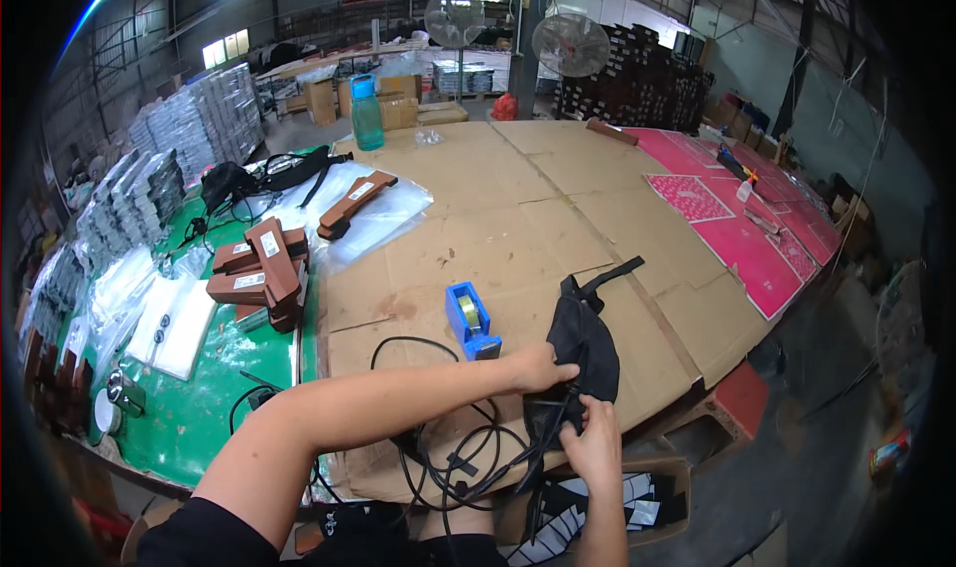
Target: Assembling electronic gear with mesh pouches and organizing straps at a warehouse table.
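Note:
A black fabric pouch with a strap [588, 343] lies at the near right edge of the cardboard-covered table, its strap reaching away from me. My left hand [543, 370] crosses over from the left and grips its near left side, the fingers partly hidden by the cloth. Closer to me, my right hand [595, 440] pinches the pouch's lower part between thumb and fingers. Black cables [468, 453] run in loops from beside the pouch over the table's front edge. A blue tape dispenser [469, 320] with a roll of tape stands just left of the pouch.
Brown wooden-looking blocks [269, 268] are piled on the green tabletop [224, 408] at left. A teal bottle [366, 119] stands at the far edge. Pink sheets [697, 209] cover the far right. Below the front edge sits an open box [677, 492]; a red stool [742, 398] is beside the table.

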The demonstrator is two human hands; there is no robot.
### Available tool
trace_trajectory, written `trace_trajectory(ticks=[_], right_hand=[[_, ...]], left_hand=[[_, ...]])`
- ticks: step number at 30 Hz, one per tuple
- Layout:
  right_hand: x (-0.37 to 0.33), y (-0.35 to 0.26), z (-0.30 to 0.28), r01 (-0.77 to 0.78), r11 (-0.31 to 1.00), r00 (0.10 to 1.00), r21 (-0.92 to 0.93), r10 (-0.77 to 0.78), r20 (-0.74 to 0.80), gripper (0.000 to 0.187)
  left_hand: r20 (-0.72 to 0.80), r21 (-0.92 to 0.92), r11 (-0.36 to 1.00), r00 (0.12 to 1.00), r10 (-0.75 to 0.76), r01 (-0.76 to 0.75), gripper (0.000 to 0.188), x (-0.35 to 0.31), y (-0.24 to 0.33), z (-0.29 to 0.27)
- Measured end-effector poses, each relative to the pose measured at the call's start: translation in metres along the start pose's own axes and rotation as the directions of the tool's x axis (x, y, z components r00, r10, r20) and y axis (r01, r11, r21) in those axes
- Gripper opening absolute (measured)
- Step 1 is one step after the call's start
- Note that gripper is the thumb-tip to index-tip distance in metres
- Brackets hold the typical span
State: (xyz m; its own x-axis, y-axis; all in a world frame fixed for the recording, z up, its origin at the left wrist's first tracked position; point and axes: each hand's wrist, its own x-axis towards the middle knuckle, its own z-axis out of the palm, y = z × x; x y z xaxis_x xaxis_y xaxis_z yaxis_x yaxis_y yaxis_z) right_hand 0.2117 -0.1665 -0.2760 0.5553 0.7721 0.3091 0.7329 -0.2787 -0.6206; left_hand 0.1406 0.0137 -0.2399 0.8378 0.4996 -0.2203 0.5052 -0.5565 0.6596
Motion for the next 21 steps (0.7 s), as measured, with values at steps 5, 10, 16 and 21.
trace_trajectory(ticks=[5,10,16,21], right_hand=[[0.006,-0.002,0.004,-0.111,0.913,0.955,0.393,0.207,-0.212,0.014],[0.014,0.005,0.019,0.044,0.814,0.949,0.580,0.148,-0.279,0.011],[0.016,0.011,0.009,0.146,0.856,0.981,0.495,-0.061,-0.184,0.009],[0.038,0.017,0.009,0.070,0.929,0.984,0.363,-0.005,-0.176,0.009]], left_hand=[[-0.018,-0.150,0.985,0.996,-0.088,0.084,0.051,-0.002,0.023,-0.004],[-0.060,0.170,0.982,0.994,0.096,-0.084,0.036,-0.016,0.050,0.006],[0.075,-0.204,0.969,0.990,-0.123,0.136,0.044,-0.020,0.042,0.002],[0.061,0.003,0.992,0.990,0.124,-0.124,0.046,-0.035,0.033,0.003]])
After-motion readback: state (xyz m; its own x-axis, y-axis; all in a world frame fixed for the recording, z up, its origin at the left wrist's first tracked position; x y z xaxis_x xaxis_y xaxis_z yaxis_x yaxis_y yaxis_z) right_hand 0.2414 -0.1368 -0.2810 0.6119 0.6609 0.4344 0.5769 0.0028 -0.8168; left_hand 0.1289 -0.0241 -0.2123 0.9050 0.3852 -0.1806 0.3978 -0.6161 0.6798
